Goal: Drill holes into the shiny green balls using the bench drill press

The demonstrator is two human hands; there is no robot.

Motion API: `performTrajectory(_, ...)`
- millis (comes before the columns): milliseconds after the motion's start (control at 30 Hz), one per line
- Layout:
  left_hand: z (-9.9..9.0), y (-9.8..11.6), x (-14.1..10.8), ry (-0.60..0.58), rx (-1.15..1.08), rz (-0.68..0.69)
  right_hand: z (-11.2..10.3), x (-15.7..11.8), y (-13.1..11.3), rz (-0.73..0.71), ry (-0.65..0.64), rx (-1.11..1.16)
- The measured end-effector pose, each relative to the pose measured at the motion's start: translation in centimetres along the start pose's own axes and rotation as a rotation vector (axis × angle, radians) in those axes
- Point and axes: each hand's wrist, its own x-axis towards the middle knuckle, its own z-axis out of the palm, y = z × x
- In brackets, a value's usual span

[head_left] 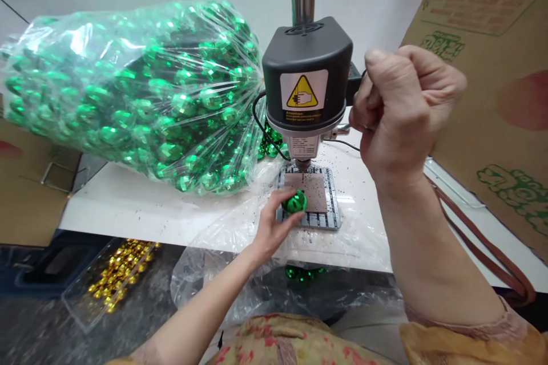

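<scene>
My left hand (274, 221) pinches a shiny green faceted ball (295, 201) between thumb and fingers. The ball is over the front of a brownish square pad (317, 194) on the slotted metal base (333, 219) of a small bench drill press (307, 48). Above and slightly behind the ball is the drill chuck (303, 164), with a thin bit pointing down. My right hand (398, 102) is closed in a fist beside the drill head, wrapped round the drill press handle, which is mostly hidden by the fingers. Dark shavings are scattered over the pad and base.
A large clear bag of green faceted balls (171, 108) lies left of the drill. Cardboard boxes (483, 108) stand at the right and far left. Plastic sheeting (214, 256) hangs over the table's front edge. Below left, a clear bin (79, 308) holds gold balls (122, 271).
</scene>
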Motion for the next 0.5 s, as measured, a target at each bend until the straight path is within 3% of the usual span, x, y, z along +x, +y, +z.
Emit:
performTrajectory(133, -2.5, 2.1, -6.8, -0.36, 0.029, 0.224, -0.2, -0.2, 0.3, -0.04, -0.022, 0.013)
performTrajectory(233, -3.7, 1.9, -10.6, -0.586, 0.102, 0.125, -0.2, 0.0, 0.6, -0.074, -0.004, 0.032)
performTrajectory(300, -4.1, 0.9, -12.1, -0.569, 0.043, -0.051, -0.3, 0.1, 0.7, -0.096, 0.017, 0.039)
performTrajectory(367, -4.3, 0.0, -13.1, -0.458, -0.09, -0.189, -0.3, 0.0, 0.7, -0.094, 0.016, 0.029)
performTrajectory(433, -4.5, -0.6, -13.5, -0.367, -0.184, -0.21, -0.4, -0.1, 0.6, -0.074, 0.003, 0.013)
performTrajectory(500, -4.7, -0.5, -12.7, -0.32, -0.178, -0.133, -0.4, -0.2, 0.4, -0.07, -0.011, 0.004)
